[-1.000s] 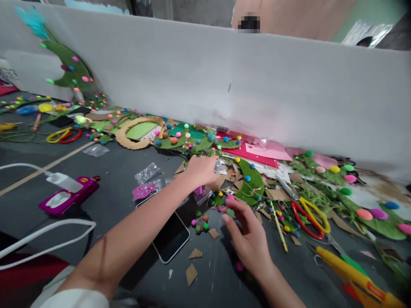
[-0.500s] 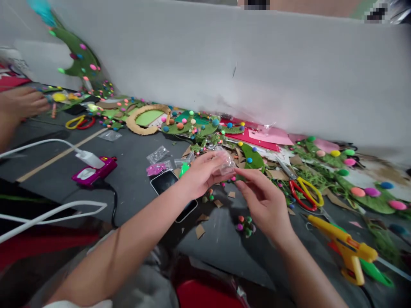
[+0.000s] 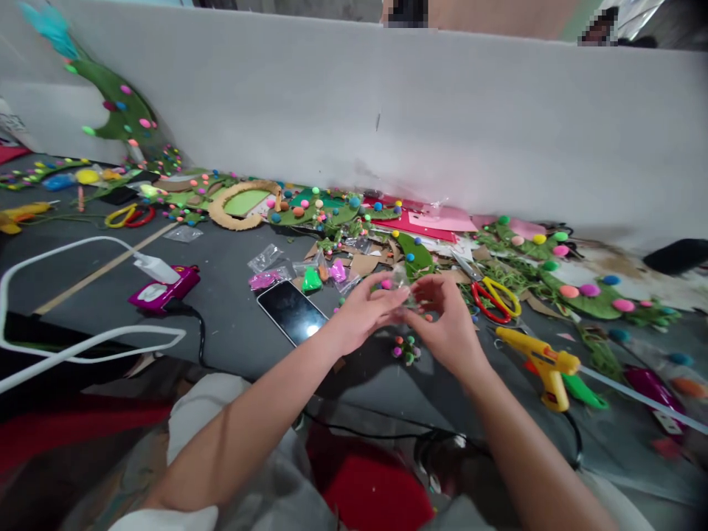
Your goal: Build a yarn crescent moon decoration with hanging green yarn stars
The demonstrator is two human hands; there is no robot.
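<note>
My left hand (image 3: 368, 313) is closed on a small clear plastic bag (image 3: 402, 284) above the middle of the table. Close on its right, my right hand (image 3: 450, 324) has its fingers curled and pinches the other side of the bag. What the bag contains is hard to make out between the fingers. Just below the hands lies a small cluster of coloured pom-poms (image 3: 406, 351). A smartphone (image 3: 290, 313) rests to the left of my left hand. Beyond it are small bags with pink (image 3: 265, 279) and green (image 3: 311, 279) contents.
Red-and-yellow scissors (image 3: 495, 299) and a yellow glue gun (image 3: 545, 361) lie on the right. A purple power adapter (image 3: 163, 289) with a white cable sits left. Felt leaves with pom-poms and a tan ring (image 3: 237, 214) line the white partition (image 3: 310, 103).
My right hand has moved in against the bag and its fingers have curled. The view has shifted to the right. Another person's hand at the far left is out of view now.
</note>
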